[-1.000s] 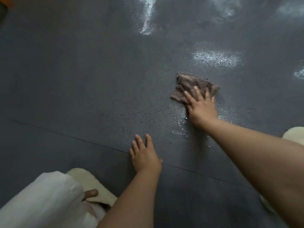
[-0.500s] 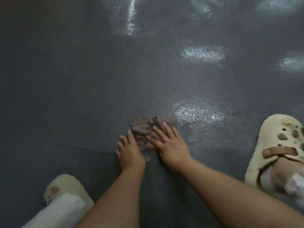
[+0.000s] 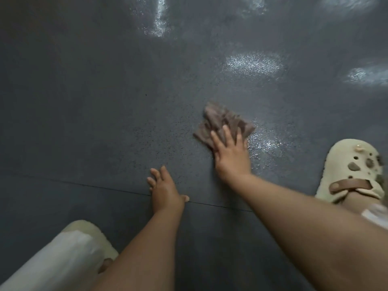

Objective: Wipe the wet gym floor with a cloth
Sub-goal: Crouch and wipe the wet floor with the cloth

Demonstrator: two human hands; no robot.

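Right hand: the right hand lies flat with its fingers straight and spread, pressing down on the near edge of the cloth; the palm sits on the floor side of the cloth's near right corner.
Left hand: the left hand rests palm down on the gym floor, fingers straight and a little apart, thumb out to the right; it holds nothing and bears on the floor well apart from the cloth.
Cloth: a crumpled brownish rag lying on the floor ahead of the right hand, right of the picture's middle; bunched into folds, it reads as a rough diamond, its long axis running from the near left corner up and away toward a far peak, with another corner out to the right by the wet shine.
Wet patch: a glistening patch lies just right of the cloth and right hand, touching the cloth's right edge.
Floor: dark grey, speckled, with a thin seam running across under the left wrist; further bright wet sheens lie farther off, at the top and right.
Right foot: a cream clog with a brown strap and small charms stands on the floor right of the right forearm.
Left foot: another cream clog shows at lower left, partly covered by a pale trouser leg.
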